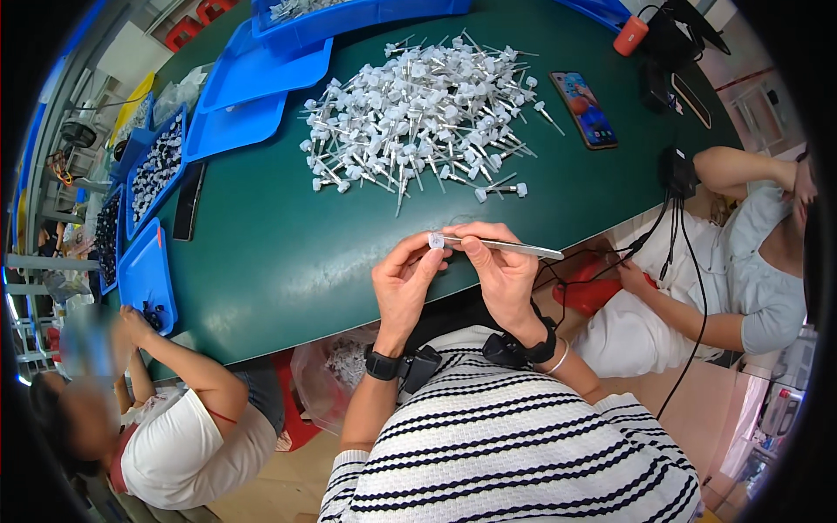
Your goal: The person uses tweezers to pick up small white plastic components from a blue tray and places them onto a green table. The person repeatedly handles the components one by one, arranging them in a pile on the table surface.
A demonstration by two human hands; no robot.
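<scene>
My left hand (404,283) is closed, pinching a small whitish plastic piece (436,241) between thumb and fingertips. In my right hand (501,277) lies a slim silver metal tool that looks like tweezers (523,248). Its narrow end meets the plastic piece, while its broad end points right past my fingers. Both hands are close together over the near edge of the table. Beyond them spreads a large heap of white plastic pump heads with thin stems (427,113). One loose pump head (520,189) lies at the heap's near right edge.
The green table (288,261) holds blue trays (235,126) at the back left and a phone (584,109) right of the heap. Black cables (676,227) hang off the right edge. One co-worker (187,427) sits at left, another person (741,270) at right. A plastic bag (318,379) is below.
</scene>
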